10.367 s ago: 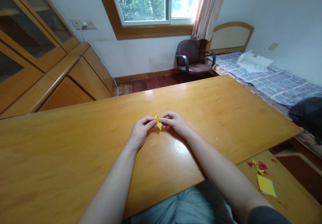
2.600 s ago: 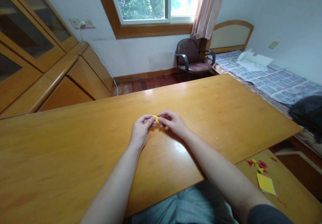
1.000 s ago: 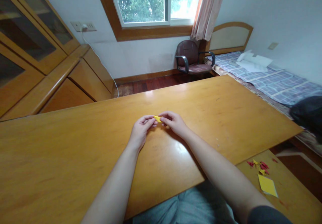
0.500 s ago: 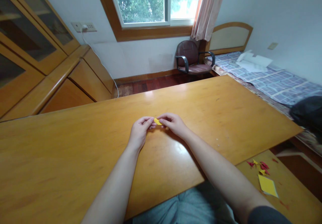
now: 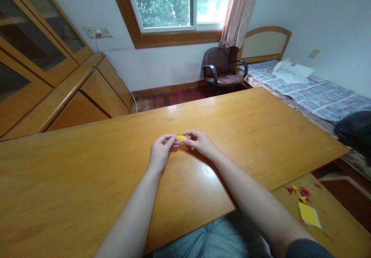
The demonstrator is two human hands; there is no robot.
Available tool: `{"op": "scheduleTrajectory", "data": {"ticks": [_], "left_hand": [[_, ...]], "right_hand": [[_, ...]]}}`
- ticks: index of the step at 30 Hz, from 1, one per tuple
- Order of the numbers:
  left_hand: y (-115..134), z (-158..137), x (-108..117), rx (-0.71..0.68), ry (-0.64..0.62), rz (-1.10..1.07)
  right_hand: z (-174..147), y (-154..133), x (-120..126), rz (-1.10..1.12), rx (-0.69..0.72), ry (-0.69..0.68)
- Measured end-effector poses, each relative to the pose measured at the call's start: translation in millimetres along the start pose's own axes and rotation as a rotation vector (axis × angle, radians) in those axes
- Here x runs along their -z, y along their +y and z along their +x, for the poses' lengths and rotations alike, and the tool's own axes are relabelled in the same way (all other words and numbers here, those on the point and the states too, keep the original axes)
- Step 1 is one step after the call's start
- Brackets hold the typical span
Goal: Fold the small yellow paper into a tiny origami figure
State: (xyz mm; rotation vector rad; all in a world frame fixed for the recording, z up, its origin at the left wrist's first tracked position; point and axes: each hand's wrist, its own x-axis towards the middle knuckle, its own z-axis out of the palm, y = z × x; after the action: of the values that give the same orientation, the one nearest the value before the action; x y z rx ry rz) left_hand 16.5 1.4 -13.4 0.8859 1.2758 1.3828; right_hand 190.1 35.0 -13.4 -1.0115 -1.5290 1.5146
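Observation:
A small piece of folded yellow paper (image 5: 181,138) is held just above the wooden table (image 5: 95,165), between my two hands. My left hand (image 5: 162,146) pinches its left end between thumb and fingers. On the other side, my right hand (image 5: 200,143) has thumb and fingers closed at the paper's right end. The fingers partly cover the paper, so its exact folds cannot be made out.
A lower surface (image 5: 342,211) at the right bears a stack of yellow paper squares (image 5: 308,214) and several small red and yellow folded paper pieces (image 5: 304,192). Beyond the table stand an armchair (image 5: 218,67) and a bed (image 5: 321,90). A cabinet (image 5: 66,92) lines the left.
The yellow paper has turned slightly and now shows a more pointed shape. My right thumb has shifted a little left and down along it; my left hand has barely moved.

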Motion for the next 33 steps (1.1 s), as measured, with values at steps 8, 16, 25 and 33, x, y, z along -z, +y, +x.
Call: {"op": "scheduleTrajectory", "data": {"ticks": [8, 16, 25, 33], "left_hand": [[3.6, -3.5, 0.3, 0.033, -0.070, 0.014], [7.7, -5.3, 2.9, 0.060, -0.194, 0.184], [8.2, -6.1, 2.6, 0.099, -0.165, 0.157], [7.4, -7.2, 6.1, 0.172, -0.304, 0.191]], "right_hand": [[-0.2, -4.2, 1.9, -0.036, 0.006, -0.002], [0.7, -1.7, 3.0, -0.146, 0.062, -0.035], [3.9, 3.6, 2.3, -0.063, 0.036, 0.069], [0.4, 0.1, 2.7, -0.010, 0.074, -0.004]]}}
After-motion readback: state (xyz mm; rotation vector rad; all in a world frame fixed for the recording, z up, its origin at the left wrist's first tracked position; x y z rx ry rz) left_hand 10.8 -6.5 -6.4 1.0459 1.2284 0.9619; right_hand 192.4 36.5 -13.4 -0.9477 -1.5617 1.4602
